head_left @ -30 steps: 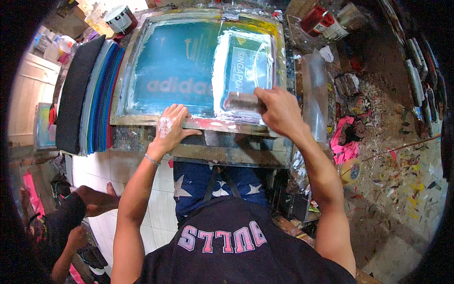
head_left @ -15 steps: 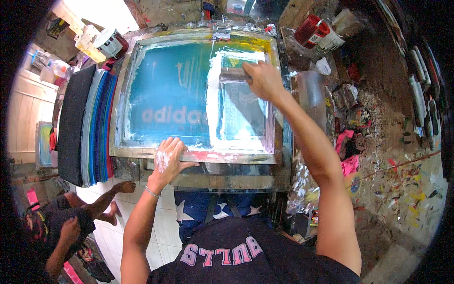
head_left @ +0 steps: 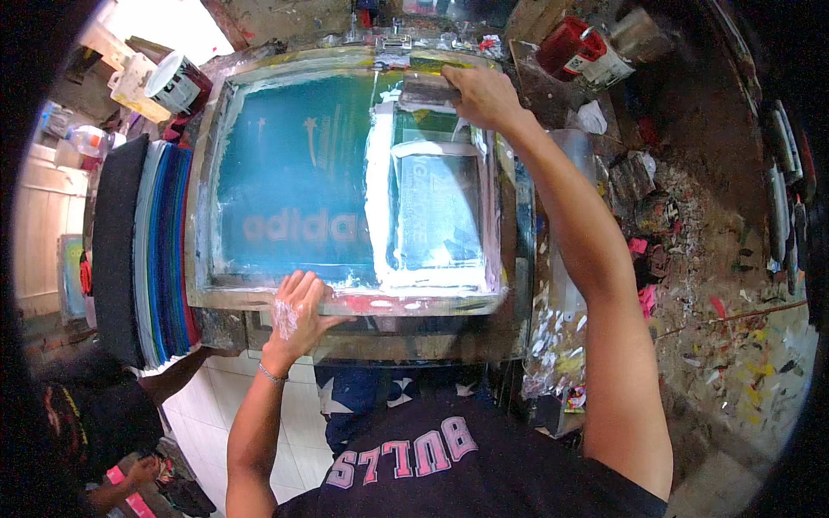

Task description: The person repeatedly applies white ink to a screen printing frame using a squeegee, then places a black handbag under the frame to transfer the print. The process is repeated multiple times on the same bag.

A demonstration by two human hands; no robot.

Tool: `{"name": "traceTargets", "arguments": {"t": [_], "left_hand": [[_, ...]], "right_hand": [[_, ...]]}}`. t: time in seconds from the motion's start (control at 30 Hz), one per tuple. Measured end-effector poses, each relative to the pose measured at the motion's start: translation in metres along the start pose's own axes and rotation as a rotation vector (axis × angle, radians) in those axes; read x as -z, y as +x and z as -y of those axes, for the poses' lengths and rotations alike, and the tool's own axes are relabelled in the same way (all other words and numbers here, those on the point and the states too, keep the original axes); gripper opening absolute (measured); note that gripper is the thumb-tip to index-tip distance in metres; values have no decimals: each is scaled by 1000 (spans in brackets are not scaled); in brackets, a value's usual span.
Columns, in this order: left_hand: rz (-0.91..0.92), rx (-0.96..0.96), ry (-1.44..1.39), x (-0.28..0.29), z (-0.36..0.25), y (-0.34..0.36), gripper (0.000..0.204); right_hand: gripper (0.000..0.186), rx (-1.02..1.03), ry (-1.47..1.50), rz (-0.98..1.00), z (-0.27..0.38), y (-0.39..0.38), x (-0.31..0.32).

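A wooden-framed printing screen (head_left: pixel 226 296) with blue mesh (head_left: pixel 298 186) lies flat before me. My right hand (head_left: pixel 485 97) is closed round a squeegee (head_left: pixel 428 93), which rests on the mesh near the far right corner. White ink (head_left: pixel 378 177) runs in a thick band along the middle and round a pale rectangular window (head_left: pixel 439 203) on the right side. My left hand (head_left: pixel 298 312) grips the near edge of the frame, fingers over the top and thumb stretched along the front. White ink is smeared on the back of that hand.
At left stands a stack of coloured sheets or boards (head_left: pixel 160 255), with a paint bucket (head_left: pixel 179 84) beyond. A red paint pot (head_left: pixel 566 50) sits at far right, near crumpled white paper (head_left: pixel 591 117). Another person (head_left: pixel 99 427) is low at left. The right-hand floor is paint-spattered.
My right hand has pushed the squeegee away from me to the far end of the screen, uncovering more of the window. My left hand keeps its place on the frame. The view has shifted slightly.
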State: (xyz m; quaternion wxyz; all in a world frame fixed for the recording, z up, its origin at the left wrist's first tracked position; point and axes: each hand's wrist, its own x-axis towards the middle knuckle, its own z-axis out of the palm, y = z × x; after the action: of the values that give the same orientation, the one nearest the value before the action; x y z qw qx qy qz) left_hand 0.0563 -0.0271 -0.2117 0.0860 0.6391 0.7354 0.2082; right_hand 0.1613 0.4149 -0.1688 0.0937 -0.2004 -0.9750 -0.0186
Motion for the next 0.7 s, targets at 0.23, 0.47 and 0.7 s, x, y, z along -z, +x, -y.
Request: {"name": "traceTargets", "arguments": {"t": [0.23, 0.47, 0.7], "left_hand": [[-9, 0, -23, 0, 0, 1, 55], [-84, -32, -61, -1, -2, 1, 55], [-94, -35, -26, -4, 1, -1, 56]], "right_hand": [[10, -186, 60, 0, 65, -80, 16], [16, -193, 165, 78, 154, -184, 52], [17, -96, 228, 76, 151, -196, 67]]}}
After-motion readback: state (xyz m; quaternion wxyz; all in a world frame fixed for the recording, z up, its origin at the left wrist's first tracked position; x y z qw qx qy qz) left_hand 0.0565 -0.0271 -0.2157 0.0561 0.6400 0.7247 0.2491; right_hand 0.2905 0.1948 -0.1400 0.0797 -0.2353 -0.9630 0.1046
